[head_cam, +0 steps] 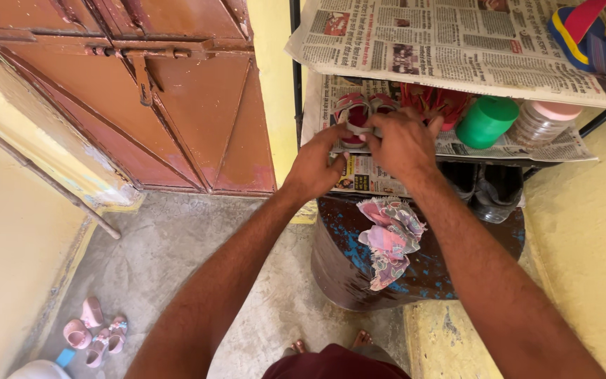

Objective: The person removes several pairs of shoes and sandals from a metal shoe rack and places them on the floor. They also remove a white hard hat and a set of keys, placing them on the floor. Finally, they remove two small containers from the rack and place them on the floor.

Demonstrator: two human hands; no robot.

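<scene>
Two bare hands work at the front edge of the middle shelf [527, 149] of a black metal-framed rack, which is lined with printed newspaper. The left hand [315, 167] curls its fingers over the shelf lip and the paper's edge, thumb on top. The right hand [402, 144] is closed around the grey strap of a pair of small red sandals [356, 116] lying on that shelf, just behind the lip; whether the left hand also touches the sandals cannot be told.

Count on the middle shelf: one pair of red sandals, one further red item behind the right hand, too hidden to identify, one green plastic cup [486, 121] lying on its side, and one clear ribbed plastic jar with a pink lid [543, 121], also on its side. The cup and jar lie close together, right of the hands.

The upper shelf [443, 49], also papered, overhangs the hands closely and carries one blue, yellow and red sandal [590, 31] at its right end. Below, dark shoes [485, 186] sit in shadow.

One round brown metal drum with chipped blue paint [345, 260] stands directly under the hands; one crumpled pink checked cloth [389, 238] rests on it.

To the left, bare concrete floor [177, 253] lies open up to a brown panelled metal door [149, 98]. One pair of small pink sandals [92, 333] lies by the yellow wall.
</scene>
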